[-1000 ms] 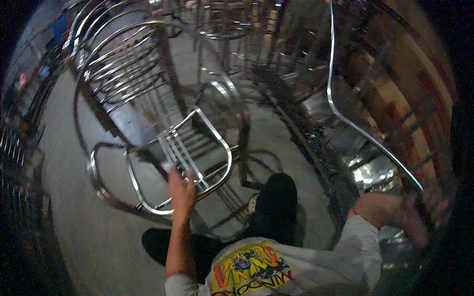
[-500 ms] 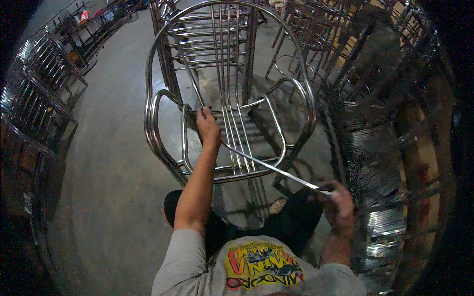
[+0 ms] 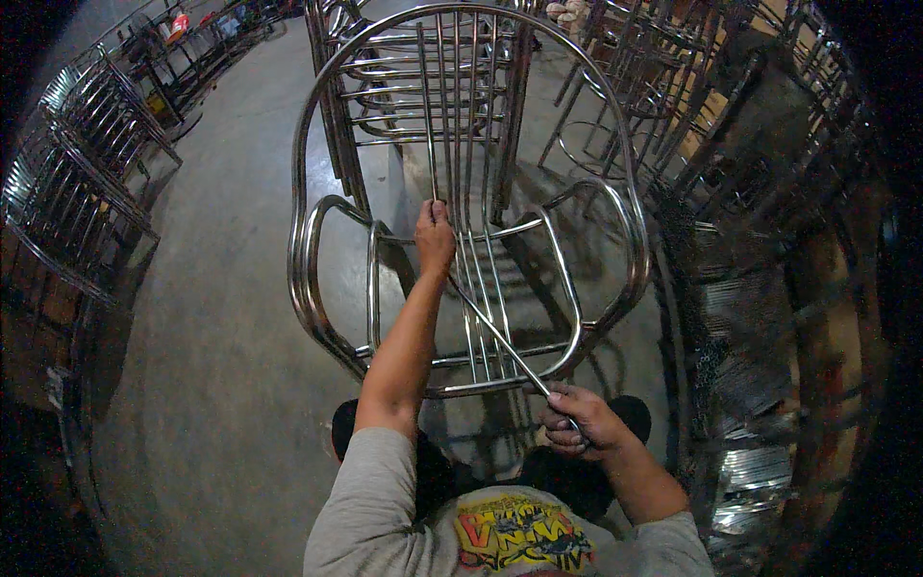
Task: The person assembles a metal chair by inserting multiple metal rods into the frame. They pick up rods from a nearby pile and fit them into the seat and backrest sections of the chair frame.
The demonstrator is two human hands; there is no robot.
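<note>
A shiny metal chair frame (image 3: 300, 260) with a tall round hoop back stands in front of me. Several thin parallel rods (image 3: 447, 125) run down the middle of its back and bend across the seat. My left hand (image 3: 436, 240) is closed around a similar thin bent metal rod (image 3: 508, 343), near its bend. That rod's upper part rises along the left of the fixed rods, and its lower part slants over the seat. My right hand (image 3: 582, 423) grips the lower end, just outside the front seat tube. Whether the rod touches the frame, I cannot tell.
Metal chair frames (image 3: 82, 154) are stacked along the left side. Behind the hoop stands another metal frame with crossbars (image 3: 404, 120). At the right are tall metal stool frames (image 3: 615, 96) and a pile of shiny tubes (image 3: 750, 471). Concrete floor (image 3: 212, 317) lies around the chair.
The rod's upper part has swung right, now nearly lined up with the fixed rods. My right hand has moved left, closer to the seat front, with the rod's lower end.
</note>
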